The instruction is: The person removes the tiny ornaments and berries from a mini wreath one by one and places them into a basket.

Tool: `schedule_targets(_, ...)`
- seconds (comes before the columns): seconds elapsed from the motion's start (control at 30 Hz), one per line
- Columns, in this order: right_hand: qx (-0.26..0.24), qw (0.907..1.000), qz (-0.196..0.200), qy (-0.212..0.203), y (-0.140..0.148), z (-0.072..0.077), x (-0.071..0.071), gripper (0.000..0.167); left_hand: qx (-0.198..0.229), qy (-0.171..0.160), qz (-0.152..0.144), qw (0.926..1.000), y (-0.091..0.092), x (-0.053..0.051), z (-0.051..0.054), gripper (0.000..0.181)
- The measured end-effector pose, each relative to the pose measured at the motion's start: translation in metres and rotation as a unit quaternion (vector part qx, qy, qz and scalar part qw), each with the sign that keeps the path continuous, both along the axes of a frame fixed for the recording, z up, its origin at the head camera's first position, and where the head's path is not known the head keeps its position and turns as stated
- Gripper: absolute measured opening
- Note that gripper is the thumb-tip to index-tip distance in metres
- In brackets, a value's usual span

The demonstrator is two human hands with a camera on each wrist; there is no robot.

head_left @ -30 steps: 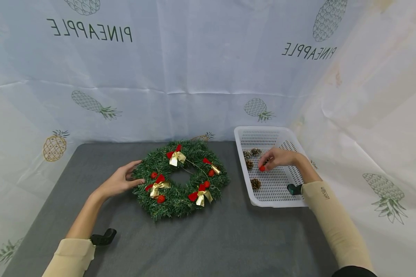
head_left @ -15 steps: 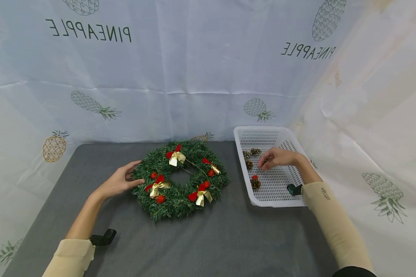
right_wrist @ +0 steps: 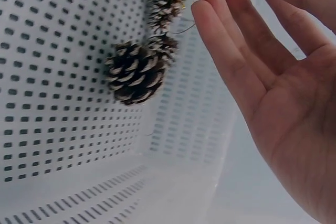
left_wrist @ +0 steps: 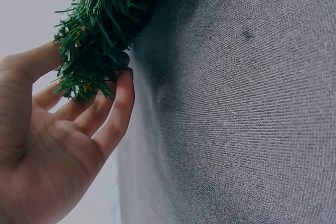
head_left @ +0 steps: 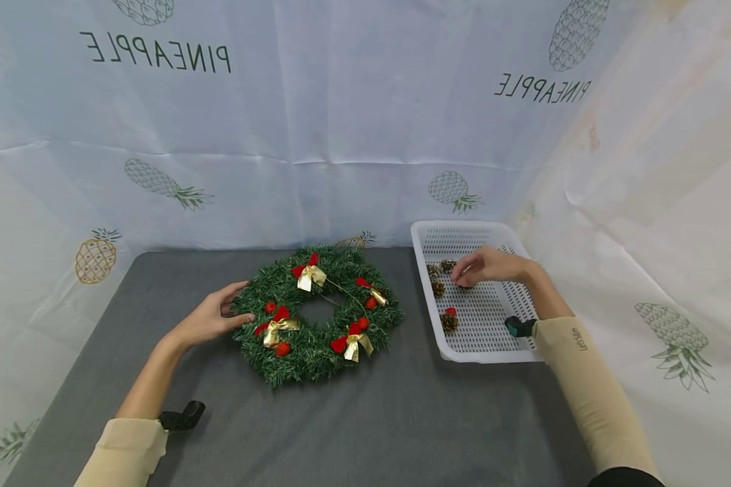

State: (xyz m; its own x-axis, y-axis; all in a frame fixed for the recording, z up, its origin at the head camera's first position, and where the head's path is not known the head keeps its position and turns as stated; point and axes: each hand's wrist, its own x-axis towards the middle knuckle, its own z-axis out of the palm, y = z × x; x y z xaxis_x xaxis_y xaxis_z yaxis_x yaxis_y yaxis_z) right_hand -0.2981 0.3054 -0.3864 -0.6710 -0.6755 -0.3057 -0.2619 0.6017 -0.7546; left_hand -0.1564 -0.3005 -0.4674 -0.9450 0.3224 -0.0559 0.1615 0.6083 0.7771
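Observation:
A green wreath (head_left: 262, 365) with red-and-gold bows and red berries lies on the dark grey table. My left hand (head_left: 210, 319) holds its left edge; in the left wrist view the thumb is on one side of the greenery (left_wrist: 100, 30) and the fingers are on the other. My right hand (head_left: 490, 265) is over a white basket (head_left: 419, 264), fingertips close to the pine cones. In the right wrist view its fingers (right_wrist: 231, 61) are loosely extended beside a pine cone (right_wrist: 134, 74), and a thin wire shows near one fingertip. I see nothing gripped there.
Several pine cones gather along the basket's left side; a red berry (head_left: 451, 312) lies against the nearest one (head_left: 449, 323). White pineapple-print cloth (head_left: 353, 108) hangs behind the table (head_left: 390, 419) and along the sides.
My right hand released the red berry, which now lies by the nearest pine cone. The hand then shifted slightly farther back in the basket. My left hand and the wreath stayed still.

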Motion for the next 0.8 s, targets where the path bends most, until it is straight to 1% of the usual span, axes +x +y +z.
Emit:
schedule_targets(0.13, 0.006, 0.9998, 0.006, 0.020, -0.004, 0.008, 0.001, 0.027, 0.001, -0.001, 0.000, 1.0000, 0.000, 0.000, 0.001, 0.084)
schedule_targets(0.3, 0.007, 0.9991, 0.013, 0.041, -0.018, 0.021, 0.007, 0.022, 0.005, -0.001, 0.000, 1.0000, 0.001, 0.001, 0.001, 0.083)
schedule_targets(0.5, -0.006, 0.9977, 0.039, 0.055, -0.038, 0.035, 0.014, 0.023, 0.005, 0.001, 0.000, 1.0000, 0.000, 0.001, 0.000, 0.083)
schedule_targets(0.63, -0.013, 0.9968, 0.049, 0.063, -0.049, 0.040, 0.017, 0.024, 0.005, 0.001, 0.001, 1.0000, 0.000, 0.001, -0.001, 0.083)
schedule_targets(0.8, -0.021, 0.9960, 0.059, 0.064, -0.064, 0.043, 0.019, 0.027, 0.005, -0.003, 0.003, 1.0000, 0.000, 0.001, -0.001, 0.083)
